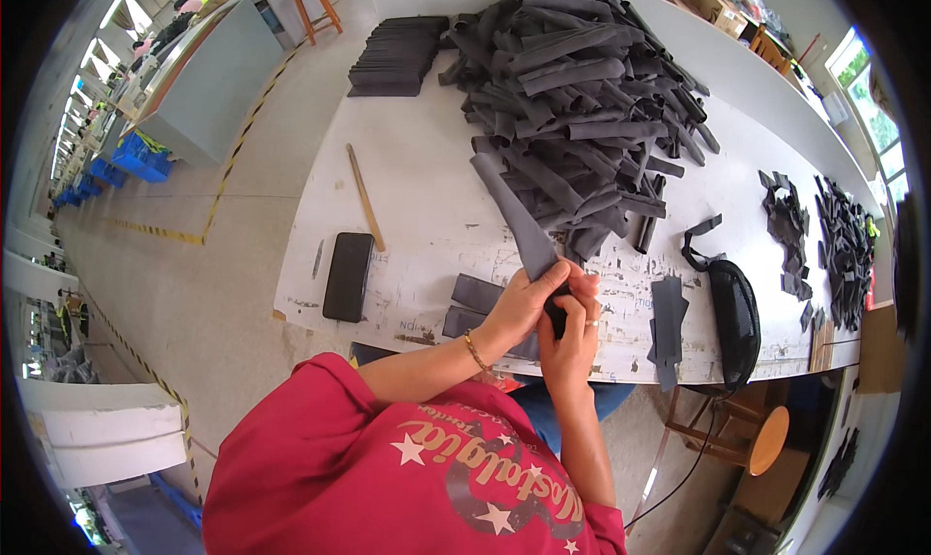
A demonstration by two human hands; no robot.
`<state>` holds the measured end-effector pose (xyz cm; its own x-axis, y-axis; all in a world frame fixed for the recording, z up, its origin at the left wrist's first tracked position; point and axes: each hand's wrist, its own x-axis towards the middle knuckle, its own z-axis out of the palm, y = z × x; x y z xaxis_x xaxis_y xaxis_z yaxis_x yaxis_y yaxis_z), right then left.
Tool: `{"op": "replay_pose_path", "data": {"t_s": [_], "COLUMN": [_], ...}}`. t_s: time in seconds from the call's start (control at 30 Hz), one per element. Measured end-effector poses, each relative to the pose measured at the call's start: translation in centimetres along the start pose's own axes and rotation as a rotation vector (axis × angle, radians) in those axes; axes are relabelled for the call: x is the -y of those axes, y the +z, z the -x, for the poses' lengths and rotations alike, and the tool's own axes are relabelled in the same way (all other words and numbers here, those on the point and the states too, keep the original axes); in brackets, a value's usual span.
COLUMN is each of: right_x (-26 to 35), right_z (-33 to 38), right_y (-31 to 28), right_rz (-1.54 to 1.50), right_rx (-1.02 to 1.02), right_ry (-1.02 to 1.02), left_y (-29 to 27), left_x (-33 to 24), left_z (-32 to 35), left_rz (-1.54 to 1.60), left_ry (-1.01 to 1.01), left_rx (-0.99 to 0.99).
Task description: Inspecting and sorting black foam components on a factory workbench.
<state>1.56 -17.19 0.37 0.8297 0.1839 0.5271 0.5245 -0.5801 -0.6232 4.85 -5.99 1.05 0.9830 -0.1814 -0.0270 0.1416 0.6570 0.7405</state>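
A dark grey fabric strip (517, 215) slants up and away from my hands, its far end near the big heap of similar rolled grey fabric pieces (572, 80). My left hand (522, 310) is closed on the strip's near end. Beside it, my right hand (570, 346) has its fingers bent round the same end, where a black part shows between the hands; I cannot make out what it is. Flat grey fabric pieces (473, 295) lie on the table, partly hidden under my left hand and wrist. More flat grey strips (667, 327) lie to the right.
The white table (335, 181) also bears a wooden stick (365, 198), a black phone (348, 277), a neat stack of grey strips (400, 58), and a black mesh object (734, 322) at the right. A round wooden stool (769, 440) stands below the right edge.
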Motion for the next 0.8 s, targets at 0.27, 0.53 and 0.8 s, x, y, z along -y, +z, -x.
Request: {"op": "replay_pose_path", "data": {"t_s": [0.27, 0.53, 0.8], "right_x": [0.3, 0.7, -0.5], "right_z": [0.2, -0.5, -0.5], "right_y": [-1.8, -1.1, -2.7], "right_rz": [-0.021, -0.014, -0.051], "right_rx": [0.081, 0.12, 0.119], "right_ry": [0.059, 0.107, -0.082], "left_y": [-0.3, -0.9, -0.8], "left_x": [-1.1, 0.4, -3.6], "left_z": [0.1, 1.0, -0.4], "left_rz": [0.064, 0.285, 0.171], "left_ry": [-0.024, -0.151, 0.061], "left_rx": [-0.103, -0.145, -0.111]}}
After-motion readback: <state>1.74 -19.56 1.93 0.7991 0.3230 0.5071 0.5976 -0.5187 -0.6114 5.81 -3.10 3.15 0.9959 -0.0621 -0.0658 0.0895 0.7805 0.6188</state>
